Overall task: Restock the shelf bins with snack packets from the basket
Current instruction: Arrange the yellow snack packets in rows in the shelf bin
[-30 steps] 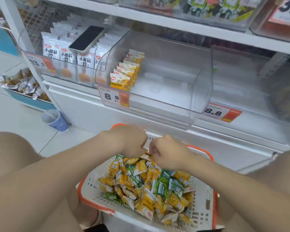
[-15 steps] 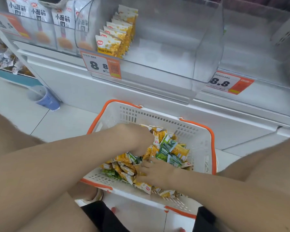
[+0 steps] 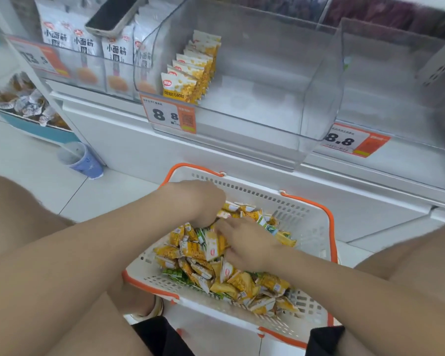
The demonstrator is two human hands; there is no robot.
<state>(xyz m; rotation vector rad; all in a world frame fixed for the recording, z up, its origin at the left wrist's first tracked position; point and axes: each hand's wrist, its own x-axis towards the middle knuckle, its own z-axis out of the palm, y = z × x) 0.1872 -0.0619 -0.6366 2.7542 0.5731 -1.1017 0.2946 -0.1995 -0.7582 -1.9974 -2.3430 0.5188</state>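
Two hands: both down in basket, touching the heap.
L hand: knuckles up, fingers curled into heap's 12 o'clock end; tips hidden, can't tell what it has.
R hand: at 4 o'clock of L, fingers laid fairly flat on packets, no clear grip.
Packets: loose in basket; prob. light, crinkly, slick film, crushable inside.
Hold: pinch sealed edges or scoop a few; you shouldn't squeeze.
Bin: 12 o'clock of basket; row at its 9 o'clock side, so fill toward 3 o'clock.
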